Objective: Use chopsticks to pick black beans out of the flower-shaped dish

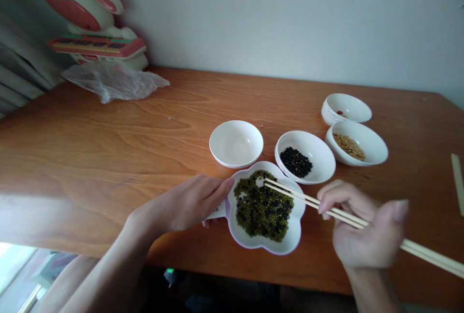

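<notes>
My right hand (366,231) is closed around a pair of wooden chopsticks (308,199); their tips hover over the far side of a flower-shaped white dish (295,235) filled with green and dark beans (263,209). My left hand (188,204) lies beside the dish's left rim, fingers stretched, fingertips touching the rim. Just behind the dish stand an empty white bowl (236,143) and a white bowl (321,151) holding black beans (296,161).
Farther right are a bowl of yellow beans (371,141) and a small white bowl (346,107) with a red speck. A crumpled clear plastic bag (114,81) and a white-and-red toy (85,13) sit at the back left. Another chopstick piece (457,182) lies at the right edge.
</notes>
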A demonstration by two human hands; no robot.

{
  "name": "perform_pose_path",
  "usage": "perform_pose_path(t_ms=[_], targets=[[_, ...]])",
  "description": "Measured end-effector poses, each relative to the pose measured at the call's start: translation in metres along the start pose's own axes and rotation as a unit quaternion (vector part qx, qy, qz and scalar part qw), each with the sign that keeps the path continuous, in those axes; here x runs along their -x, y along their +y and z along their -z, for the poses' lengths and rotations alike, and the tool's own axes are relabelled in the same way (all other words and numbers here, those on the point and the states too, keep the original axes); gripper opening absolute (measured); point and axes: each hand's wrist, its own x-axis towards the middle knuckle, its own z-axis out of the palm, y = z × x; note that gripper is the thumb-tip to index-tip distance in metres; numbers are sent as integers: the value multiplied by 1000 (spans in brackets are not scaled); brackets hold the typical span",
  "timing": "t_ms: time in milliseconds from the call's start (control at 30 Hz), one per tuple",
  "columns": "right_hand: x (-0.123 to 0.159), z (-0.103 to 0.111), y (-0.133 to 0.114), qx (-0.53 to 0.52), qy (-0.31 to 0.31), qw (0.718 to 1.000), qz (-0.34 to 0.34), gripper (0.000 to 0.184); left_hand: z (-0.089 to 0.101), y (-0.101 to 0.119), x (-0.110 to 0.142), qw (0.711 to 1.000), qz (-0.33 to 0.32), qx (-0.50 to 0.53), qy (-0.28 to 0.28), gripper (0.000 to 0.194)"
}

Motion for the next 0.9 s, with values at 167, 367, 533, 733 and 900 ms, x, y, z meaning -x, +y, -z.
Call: perform_pose_path(t_ms=[167,367,533,733,900], targets=[[2,-1,7,21,-15,999,-30,80,-1,1,0,999,29,41,-14,51],[4,0,9,40,-34,998,-18,82,-3,0,0,999,14,48,6,51],[3,1,15,29,-27,999,4,80,-4,-1,3,995,47,84,-20,52],[-1,2,15,30,-32,999,24,81,-2,0,0,994,54,90,-27,51],[-1,-11,-1,12,-2,1000,9,83,0,1,-2,999,20,48,-3,47]])
